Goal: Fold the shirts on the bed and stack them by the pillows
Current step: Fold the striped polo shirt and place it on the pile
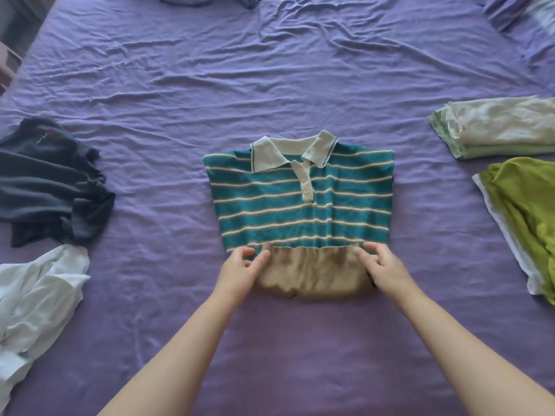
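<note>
Shirts are what this is about, and the one in hand is a teal knit polo with cream stripes, a pale ribbed collar and a short buttoned placket point(303, 196), lying face up in the middle of the wrinkled purple bed sheet point(270, 79), sleeves already tucked out of sight so it reads as a rough rectangle. Its tan ribbed hem band point(312, 274) lies nearest the person. The left hand point(241, 267) pinches the fabric where the band meets the stripes at the left edge, fingers curled onto the cloth; the right hand point(380, 262) does the same at the right edge. The knit looks soft, light and limp, so it should drape and sag if lifted by one point; holding both lower corners, as now, seems the sound way to bring the bottom up toward the collar without skewing it. To the right lies a folded pale green and cream stack point(498, 127), with a rumpled lime-green garment with white trim point(522, 217) just below it. To the left sit a crumpled dark navy shirt point(51, 181) and a crumpled white shirt point(39, 298), both loose and unfolded. A purple pillow edge point(522, 22) shows at the top right corner.
</note>
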{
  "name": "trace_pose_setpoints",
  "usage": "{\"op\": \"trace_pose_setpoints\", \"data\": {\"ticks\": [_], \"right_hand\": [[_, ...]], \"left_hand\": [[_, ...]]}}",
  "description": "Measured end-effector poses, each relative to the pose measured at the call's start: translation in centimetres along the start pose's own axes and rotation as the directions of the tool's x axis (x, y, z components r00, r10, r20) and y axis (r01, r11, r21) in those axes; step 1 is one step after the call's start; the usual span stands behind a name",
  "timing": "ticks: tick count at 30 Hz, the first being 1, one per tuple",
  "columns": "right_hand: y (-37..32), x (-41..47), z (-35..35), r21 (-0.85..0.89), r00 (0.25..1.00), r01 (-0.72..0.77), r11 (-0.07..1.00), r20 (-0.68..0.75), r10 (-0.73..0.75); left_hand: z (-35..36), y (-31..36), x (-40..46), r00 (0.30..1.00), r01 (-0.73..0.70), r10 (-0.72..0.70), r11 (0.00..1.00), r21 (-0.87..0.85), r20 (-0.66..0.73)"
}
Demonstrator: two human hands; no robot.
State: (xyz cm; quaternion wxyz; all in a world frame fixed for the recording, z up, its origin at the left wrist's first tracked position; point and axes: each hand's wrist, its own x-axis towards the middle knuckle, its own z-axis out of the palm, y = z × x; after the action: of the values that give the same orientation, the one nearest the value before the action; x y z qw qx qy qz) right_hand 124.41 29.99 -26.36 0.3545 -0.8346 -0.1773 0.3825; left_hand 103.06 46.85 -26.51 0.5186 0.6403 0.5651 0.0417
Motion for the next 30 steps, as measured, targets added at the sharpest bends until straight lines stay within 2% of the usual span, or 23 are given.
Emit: {"op": "trace_pose_setpoints", "data": {"ticks": [2,4,8,11,16,23,30], "right_hand": [[0.2,0.0,0.4,-0.138,0.999,0.044,0.989,0.036,-0.039],[0.5,-0.6,0.7,-0.208,0.992,0.122,0.971,-0.009,-0.127],[0.7,-2.1,1.2,-0.255,0.966,0.222,0.941,-0.075,-0.249],[0.7,-2.8,0.6,-0.327,0.963,0.227,0.917,-0.064,-0.261],[1.1,-4.7,-1.7,-0.372,0.975,0.188,0.909,-0.039,-0.218],[2.3,-8.2,-2.0,-0.488,0.985,0.165,0.857,0.12,-0.121],[-3.0,-4.0,-2.2,-0.364,0.976,0.204,0.909,0.006,-0.217]], "left_hand": [[0.6,-0.5,0.1,0.997,-0.025,0.011,0.982,0.186,0.076],[0.9,-1.0,-0.3,0.995,-0.104,0.099,0.951,0.292,0.03],[0.8,-1.6,-1.9,0.925,-0.345,0.375,0.898,0.272,-0.063],[-0.1,-1.8,-2.8,0.877,-0.413,0.471,0.841,0.349,-0.098],[-2.1,-2.5,-4.5,0.888,-0.398,0.454,0.837,0.376,-0.068],[-2.5,-5.0,-8.2,0.944,-0.324,0.316,0.847,0.422,0.091],[-2.9,-0.2,-4.2,0.944,-0.28,0.321,0.903,0.326,-0.078]]}}
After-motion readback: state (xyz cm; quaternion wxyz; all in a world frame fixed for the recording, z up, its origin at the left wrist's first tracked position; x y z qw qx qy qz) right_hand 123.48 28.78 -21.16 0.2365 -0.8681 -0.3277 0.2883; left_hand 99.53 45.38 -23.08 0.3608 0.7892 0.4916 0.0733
